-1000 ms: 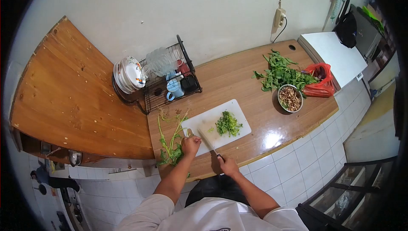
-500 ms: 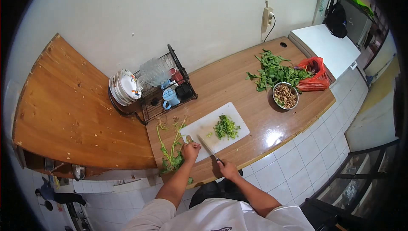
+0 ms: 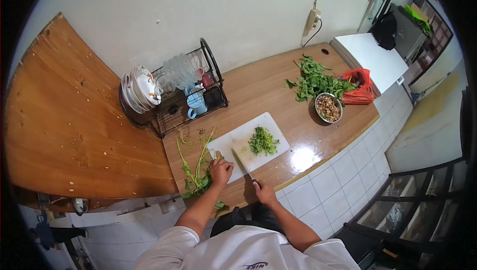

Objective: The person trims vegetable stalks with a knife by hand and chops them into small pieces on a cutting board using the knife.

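Note:
My right hand (image 3: 266, 193) is closed around the dark handle of a kitchen knife (image 3: 242, 161), whose blade slants across the left half of a white cutting board (image 3: 268, 120). Left of the blade, my left hand (image 3: 221, 171) rests on the board's near-left end with its fingers curled down; what they hold, if anything, is hidden. Chopped green leaves and stalks (image 3: 264, 141) lie heaped on the board's right half, with a few pale bits beside the blade. Uncut leafy stems (image 3: 198, 180) with roots lie on the table just left of my left hand.
A dish rack (image 3: 171, 111) with plates, glasses and blue mugs stands at the back left, beside a wooden panel (image 3: 94, 121). Farther right on the table (image 3: 253, 83) are leafy greens (image 3: 318, 81), a bowl of brown chopped pieces (image 3: 328, 108) and a red plastic bag (image 3: 361, 91).
The camera view has tilted and shifted slightly. Both hands and the knife stay in nearly the same place on the board, and the chopped pile looks the same.

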The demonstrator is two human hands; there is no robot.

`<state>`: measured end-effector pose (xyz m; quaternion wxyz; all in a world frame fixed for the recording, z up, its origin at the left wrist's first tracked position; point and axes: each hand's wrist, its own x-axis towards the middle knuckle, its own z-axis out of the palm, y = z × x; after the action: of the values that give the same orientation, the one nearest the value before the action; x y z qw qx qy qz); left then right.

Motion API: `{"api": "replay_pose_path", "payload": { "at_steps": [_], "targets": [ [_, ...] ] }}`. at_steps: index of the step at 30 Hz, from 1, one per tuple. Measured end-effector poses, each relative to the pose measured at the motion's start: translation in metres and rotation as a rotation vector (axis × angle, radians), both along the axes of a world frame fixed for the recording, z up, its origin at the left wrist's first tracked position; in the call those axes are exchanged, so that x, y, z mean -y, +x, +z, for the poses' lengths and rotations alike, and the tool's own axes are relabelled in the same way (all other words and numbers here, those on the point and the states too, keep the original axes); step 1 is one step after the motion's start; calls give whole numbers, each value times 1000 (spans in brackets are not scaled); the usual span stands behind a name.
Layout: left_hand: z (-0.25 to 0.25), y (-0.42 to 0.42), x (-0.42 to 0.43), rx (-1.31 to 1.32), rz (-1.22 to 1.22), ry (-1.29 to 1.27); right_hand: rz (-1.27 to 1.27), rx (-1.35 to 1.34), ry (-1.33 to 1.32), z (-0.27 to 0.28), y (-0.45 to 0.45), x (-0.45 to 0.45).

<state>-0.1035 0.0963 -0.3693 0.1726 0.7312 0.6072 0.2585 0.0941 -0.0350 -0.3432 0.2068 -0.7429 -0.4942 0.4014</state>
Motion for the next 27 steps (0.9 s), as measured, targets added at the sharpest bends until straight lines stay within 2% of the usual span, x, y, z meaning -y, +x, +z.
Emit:
{"api": "replay_pose_path", "payload": {
  "at_steps": [2,4,7,11,19,23,27],
  "targets": [
    [1,-5,0,-4,-46,33,-38,3,44,-3,-1,6],
    [-2,-9,-3,10,-32,-14,16,-51,-69,20,-2,15],
    [-7,-12,-7,14,-3,-103,29,-47,-33,19,-9,36],
    [-13,-15,-7,15,-44,-22,-5,-52,-156,12,-19,51],
    [-7,-27,-3,109,-112,52,-31,28,-90,10,-42,61],
    [-7,-30,-4,136,-97,-26,-67,85,-95,-4,-51,62],
    [-3,-28,-5,111,-106,-86,-54,146,-87,11,-56,52]
  ]
}}
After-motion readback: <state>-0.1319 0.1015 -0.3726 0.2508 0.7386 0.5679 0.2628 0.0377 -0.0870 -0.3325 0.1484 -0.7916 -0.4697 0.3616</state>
